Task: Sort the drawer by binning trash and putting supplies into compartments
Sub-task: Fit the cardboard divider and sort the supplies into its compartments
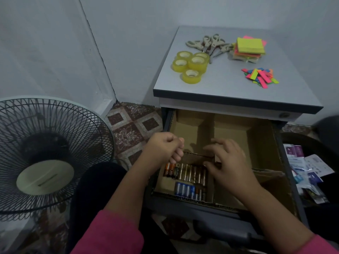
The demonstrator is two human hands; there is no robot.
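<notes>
Head view, near to far. Two pink sleeves (113,233) reach toward an open drawer (216,208) lined with cardboard dividers (211,136). In the near-left compartment lie batteries (187,174) in two rows: gold and black-orange cells farther back, blue cells against the drawer's front edge. The left hand (165,149) hovers above the far-left corner of that compartment, its fingers curled inward (whether they pinch anything cannot be told). The right hand (227,162) lies with fingers spread and relaxed over the cross divider just beyond the batteries, gripping nothing visible. The far compartments show bare cardboard. To the drawer's right, a dark bin (293,138) holds torn wrappers and paper scraps (308,169). To the left stands a floor fan (45,154) on patterned tile (132,129). Above the drawer, the cabinet's grey surface (220,83) carries five rolls of yellow tape (190,66) near its left edge, beige-handled scissors (209,44) toward the far edge, a stack of sticky notes (249,49) near the far-right corner, and loose coloured page flags (260,77) nearer the right edge.
</notes>
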